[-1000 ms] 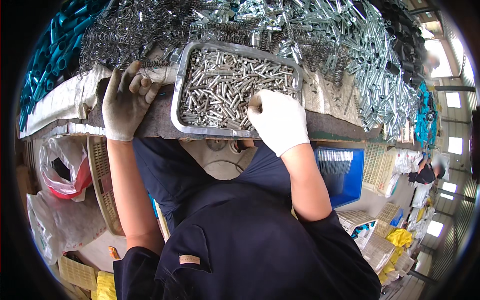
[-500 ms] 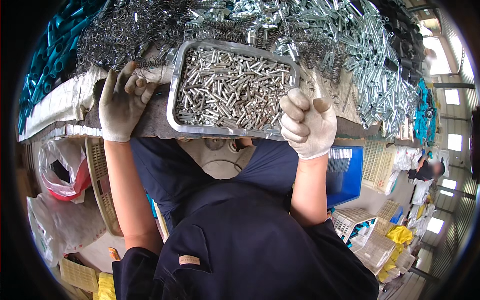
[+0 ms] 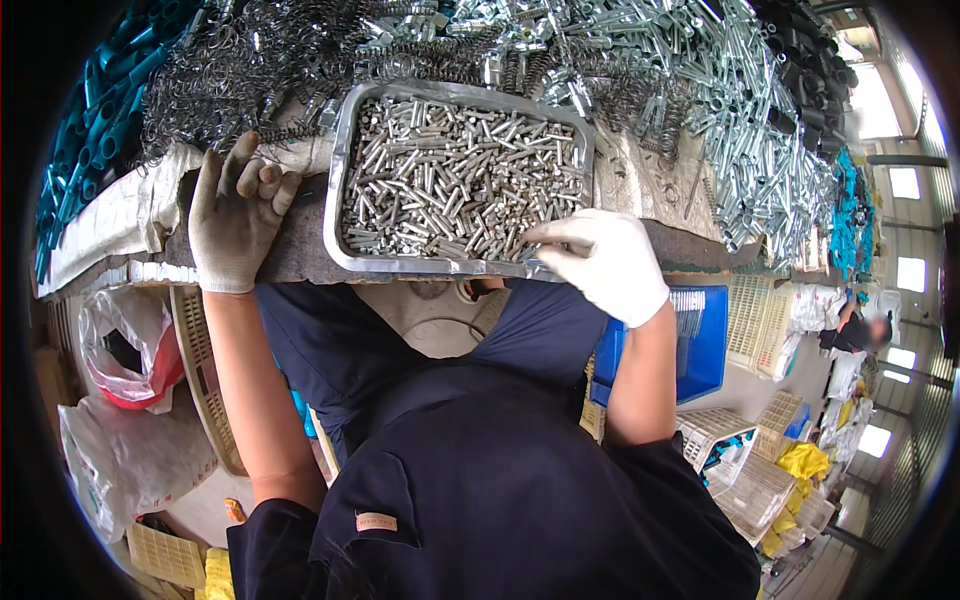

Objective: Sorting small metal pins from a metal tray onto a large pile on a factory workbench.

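Observation:
A grey rectangular tray (image 3: 335, 215) full of short metal pins (image 3: 450, 180) stands at the table's front edge. My right hand (image 3: 605, 260), in a white glove, reaches over its near right corner. Its thumb and forefinger are stretched out, a little apart, with their tips down at the pins; no lifted pin shows between them. Left of the tray, my left hand (image 3: 238, 215) is raised with the palm up, its glove darkened at the fingers. Those fingers are loosely bent and apart, and nothing shows in them.
Dark coil springs (image 3: 225, 85) are heaped behind my left hand. Shiny metal rods (image 3: 735, 130) pile up at the right, teal tubes (image 3: 105, 110) at the far left. Below the table edge are a blue bin (image 3: 705, 365) on the right and a plastic bag (image 3: 125, 340) on the left.
My right hand has turned from a curled, upright pose and stretched its fingers leftward and down to the pins. My left hand has shifted slightly left and stays raised.

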Demonstrator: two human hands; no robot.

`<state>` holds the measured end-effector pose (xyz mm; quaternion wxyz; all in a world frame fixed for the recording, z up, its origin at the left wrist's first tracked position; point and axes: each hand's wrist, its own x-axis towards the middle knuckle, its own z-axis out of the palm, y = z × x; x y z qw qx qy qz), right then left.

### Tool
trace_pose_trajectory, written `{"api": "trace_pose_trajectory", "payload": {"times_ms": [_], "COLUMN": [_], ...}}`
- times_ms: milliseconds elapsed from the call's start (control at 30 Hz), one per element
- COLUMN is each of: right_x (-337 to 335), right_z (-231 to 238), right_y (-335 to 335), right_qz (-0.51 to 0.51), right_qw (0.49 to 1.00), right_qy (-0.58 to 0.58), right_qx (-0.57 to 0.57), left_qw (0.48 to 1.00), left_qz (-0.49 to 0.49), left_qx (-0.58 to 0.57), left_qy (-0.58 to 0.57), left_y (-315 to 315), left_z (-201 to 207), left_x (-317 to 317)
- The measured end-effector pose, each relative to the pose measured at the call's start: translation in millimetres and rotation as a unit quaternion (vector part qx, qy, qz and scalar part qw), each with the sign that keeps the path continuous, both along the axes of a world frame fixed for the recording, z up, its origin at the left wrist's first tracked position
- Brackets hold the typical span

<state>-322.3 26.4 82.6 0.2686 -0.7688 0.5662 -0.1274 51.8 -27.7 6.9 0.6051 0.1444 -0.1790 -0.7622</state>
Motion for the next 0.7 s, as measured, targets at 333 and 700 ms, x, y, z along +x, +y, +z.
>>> {"api": "trace_pose_trajectory", "payload": {"times_ms": [333, 700], "right_x": [6.7, -20.6], "right_z": [-17.2, -18.9], "right_y": [-3.7, 6.9], "right_qz": [0.042, -0.113], "right_qw": [0.997, 0.744], "right_qy": [0.006, -0.638], "right_qx": [-0.07, 0.164], "left_qw": [1.0, 1.0], "left_qz": [-0.004, 0.006], "left_qx": [-0.009, -0.001], "left_qy": [0.004, -0.009], "left_y": [-0.3, 1.3], "left_z": [-0.8, -0.4], "left_x": [1.3, 0.2]}}
